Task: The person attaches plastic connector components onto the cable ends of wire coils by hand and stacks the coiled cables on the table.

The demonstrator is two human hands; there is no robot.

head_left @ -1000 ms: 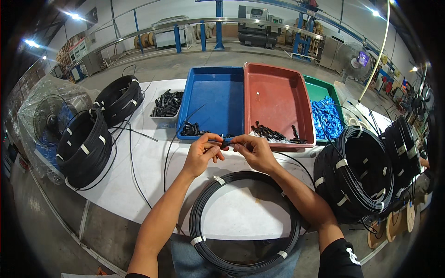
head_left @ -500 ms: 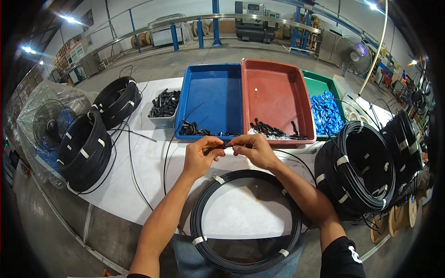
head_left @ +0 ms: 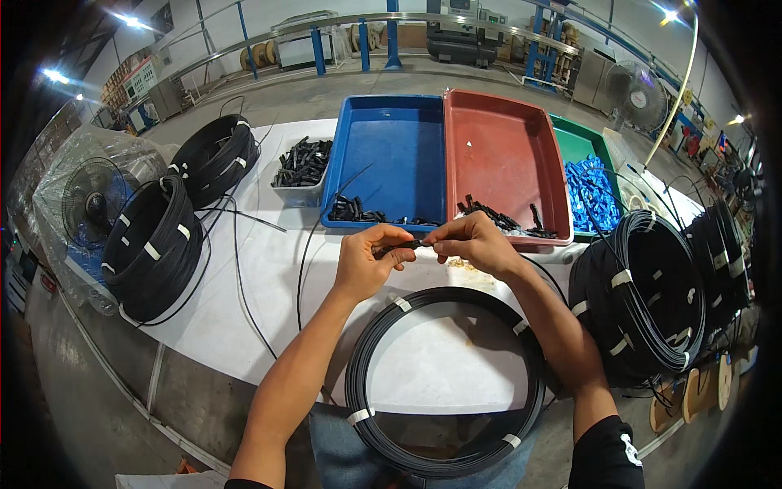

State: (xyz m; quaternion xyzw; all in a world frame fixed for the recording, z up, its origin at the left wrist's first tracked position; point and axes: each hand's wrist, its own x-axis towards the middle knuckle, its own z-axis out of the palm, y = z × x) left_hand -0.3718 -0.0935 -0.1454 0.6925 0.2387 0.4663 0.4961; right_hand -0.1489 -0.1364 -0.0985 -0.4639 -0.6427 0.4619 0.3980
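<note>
Just in front of the trays, my left hand [head_left: 371, 259] and my right hand [head_left: 479, 244] meet fingertip to fingertip. Both pinch a small black cable connector [head_left: 417, 244], mostly covered by the fingers. A thin black cable [head_left: 550, 275] comes out from behind my right hand and curves off to the right; whether it joins the connector is hidden. Below my forearms lies a coil of black cable [head_left: 356, 359] bound with white tape, partly on the table and partly over my lap.
A blue tray [head_left: 391, 155] and a red tray [head_left: 505, 147] hold black parts; a green tray [head_left: 580, 140] holds blue pieces [head_left: 590, 191]. A small bin of black parts [head_left: 303, 163] stands left. Taped cable coils flank the white table [head_left: 204, 326]: left [head_left: 155, 244], right [head_left: 603, 326].
The whole view has shifted slightly, so the trays and coils sit a little farther right. My hands stay together on the connector, with fingers slightly repositioned.
</note>
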